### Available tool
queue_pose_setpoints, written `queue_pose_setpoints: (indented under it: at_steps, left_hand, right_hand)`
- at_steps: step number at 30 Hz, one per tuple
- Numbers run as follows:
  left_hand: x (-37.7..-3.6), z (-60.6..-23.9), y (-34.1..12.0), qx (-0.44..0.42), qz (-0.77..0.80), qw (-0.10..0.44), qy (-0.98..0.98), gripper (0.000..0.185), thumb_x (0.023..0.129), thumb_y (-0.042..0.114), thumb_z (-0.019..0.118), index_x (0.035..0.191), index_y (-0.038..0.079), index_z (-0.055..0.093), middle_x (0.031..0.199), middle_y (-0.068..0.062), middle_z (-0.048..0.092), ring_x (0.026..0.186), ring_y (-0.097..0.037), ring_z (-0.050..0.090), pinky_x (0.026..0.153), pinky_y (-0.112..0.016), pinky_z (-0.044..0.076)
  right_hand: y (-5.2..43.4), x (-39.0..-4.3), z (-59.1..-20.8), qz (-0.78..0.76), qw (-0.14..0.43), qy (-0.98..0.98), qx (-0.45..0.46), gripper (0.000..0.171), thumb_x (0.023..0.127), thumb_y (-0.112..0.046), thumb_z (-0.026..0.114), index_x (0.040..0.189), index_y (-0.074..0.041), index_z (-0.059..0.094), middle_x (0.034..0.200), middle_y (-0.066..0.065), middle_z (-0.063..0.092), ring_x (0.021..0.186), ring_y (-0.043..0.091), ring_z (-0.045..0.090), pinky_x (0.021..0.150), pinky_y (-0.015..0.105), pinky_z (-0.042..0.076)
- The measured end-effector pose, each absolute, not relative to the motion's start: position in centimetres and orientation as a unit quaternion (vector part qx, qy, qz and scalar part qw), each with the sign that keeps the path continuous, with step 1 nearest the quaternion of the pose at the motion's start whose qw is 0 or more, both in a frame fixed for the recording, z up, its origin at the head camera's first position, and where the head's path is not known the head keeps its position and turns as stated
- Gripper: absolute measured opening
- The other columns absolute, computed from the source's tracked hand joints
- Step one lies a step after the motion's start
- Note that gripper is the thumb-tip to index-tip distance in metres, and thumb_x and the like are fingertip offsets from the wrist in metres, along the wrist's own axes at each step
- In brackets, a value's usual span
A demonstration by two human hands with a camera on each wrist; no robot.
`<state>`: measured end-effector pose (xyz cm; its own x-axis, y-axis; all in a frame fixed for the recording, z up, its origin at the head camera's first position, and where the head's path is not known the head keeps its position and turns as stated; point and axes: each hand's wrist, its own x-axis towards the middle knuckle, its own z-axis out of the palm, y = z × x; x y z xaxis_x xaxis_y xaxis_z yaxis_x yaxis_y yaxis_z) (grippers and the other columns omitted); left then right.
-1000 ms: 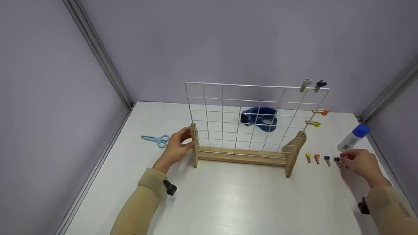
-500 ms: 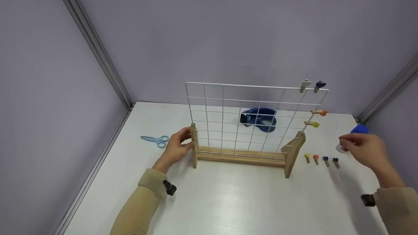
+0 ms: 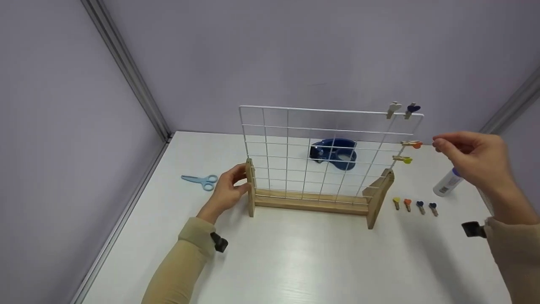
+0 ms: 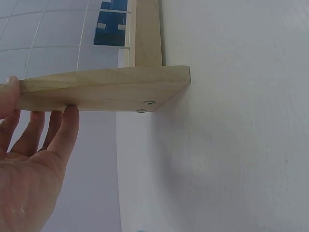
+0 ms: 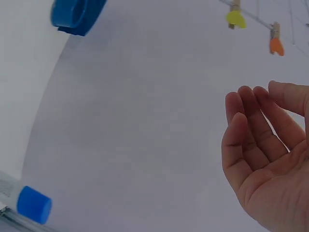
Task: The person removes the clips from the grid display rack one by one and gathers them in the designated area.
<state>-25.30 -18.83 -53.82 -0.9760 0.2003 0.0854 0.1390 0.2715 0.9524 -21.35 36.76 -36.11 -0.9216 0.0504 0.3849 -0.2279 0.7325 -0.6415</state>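
Observation:
My left hand [image 3: 228,192] grips the left end board [image 3: 251,190] of a wooden stand that holds an upright white wire grid [image 3: 288,139]. In the left wrist view, its thumb and fingers lie on the board [image 4: 106,89]. My right hand [image 3: 485,162] is raised in the air to the right of the grid, fingers loosely bent with nothing between them. Nearest to it are an orange heart clothespin [image 3: 417,145] and a yellow one [image 3: 406,160], clipped on the grid's right side. A white clothespin [image 3: 394,108] and a dark blue one [image 3: 412,109] sit along the top wire.
Several small heart clothespins [image 3: 407,204] lie in a row on the white table [image 3: 295,257], right of the stand. Behind them stands a glue stick [image 3: 448,183], partly covered by my right hand. A blue tape dispenser [image 3: 337,154] is behind the grid; light blue scissors [image 3: 202,180] lie left.
My right hand has risen from beside the rightmost loose clothespin, passing in front of the glue stick, to the height of the clipped orange one. The left hand stays on the stand.

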Motion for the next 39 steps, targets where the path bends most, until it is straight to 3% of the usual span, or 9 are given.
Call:
queue_pose_setpoints:
  at_steps: [8,13,20,39]
  left_hand:
    - [-25.3,-53.7,-18.8,0.107,0.599,0.023,0.793,0.056,0.104,-0.008,0.067,0.156,0.011,0.062,0.157,-0.016,0.065,0.151,-0.038,0.06,0.129,-0.058,0.052]
    - [-25.3,-53.7,-18.9,0.112,0.597,0.022,0.794,0.056,0.104,-0.009,0.067,0.156,0.009,0.061,0.157,-0.018,0.065,0.151,-0.04,0.06,0.129,-0.061,0.051]
    - [-25.5,-53.9,-18.8,0.117,0.596,0.018,0.794,0.054,0.104,-0.009,0.068,0.155,0.01,0.063,0.156,-0.018,0.066,0.151,-0.04,0.061,0.128,-0.058,0.053]
    - [-25.5,-54.0,-18.8,0.11,0.597,0.016,0.795,0.056,0.103,-0.009,0.067,0.155,0.01,0.063,0.154,-0.017,0.066,0.15,-0.04,0.061,0.128,-0.06,0.052]
  right_hand:
    - [32.8,-22.0,-30.6,0.399,0.255,-0.877,0.086,0.025,0.105,-0.014,0.078,0.12,0.005,0.083,0.092,-0.043,0.071,0.081,-0.014,0.065,0.077,0.0,0.05]
    - [30.7,-23.0,-28.9,0.413,0.265,-0.852,0.181,0.027,0.096,-0.003,0.084,0.122,0.003,0.082,0.103,-0.033,0.078,0.091,-0.01,0.072,0.085,0.003,0.055]
    - [28.7,-24.1,-28.5,0.381,0.245,-0.861,0.229,0.023,0.096,-0.002,0.085,0.12,-0.001,0.085,0.105,-0.041,0.074,0.092,-0.012,0.071,0.087,0.002,0.054]
    - [27.6,-24.6,-29.0,0.427,0.265,-0.832,0.236,0.012,0.098,0.005,0.08,0.107,0.004,0.087,0.095,-0.038,0.078,0.086,-0.009,0.074,0.083,0.006,0.058]
